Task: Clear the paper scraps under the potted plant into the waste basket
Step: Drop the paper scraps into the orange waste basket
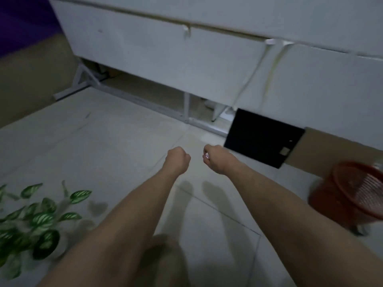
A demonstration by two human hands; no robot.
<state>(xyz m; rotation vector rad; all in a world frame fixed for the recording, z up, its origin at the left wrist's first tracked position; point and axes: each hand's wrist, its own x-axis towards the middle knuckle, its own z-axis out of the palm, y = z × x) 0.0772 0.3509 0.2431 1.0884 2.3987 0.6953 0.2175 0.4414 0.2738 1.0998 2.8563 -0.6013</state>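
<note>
Both arms reach forward over the tiled floor. My left hand (178, 160) is closed in a fist; whether it holds anything is hidden. My right hand (217, 159) is closed too, and a small white paper scrap (206, 155) shows at its fingers. The potted plant (35, 222), with green striped leaves, stands at the lower left. The red mesh waste basket (352, 193) stands at the right edge, well to the right of my right hand. No loose scraps show on the floor.
A white desk panel (165, 59) with metal legs runs across the back, with white cables (259, 73) hanging down it. A black flat panel (263, 137) leans against a cardboard box (331, 150) behind the basket. Light floor tiles (83, 146) lie between plant and desk.
</note>
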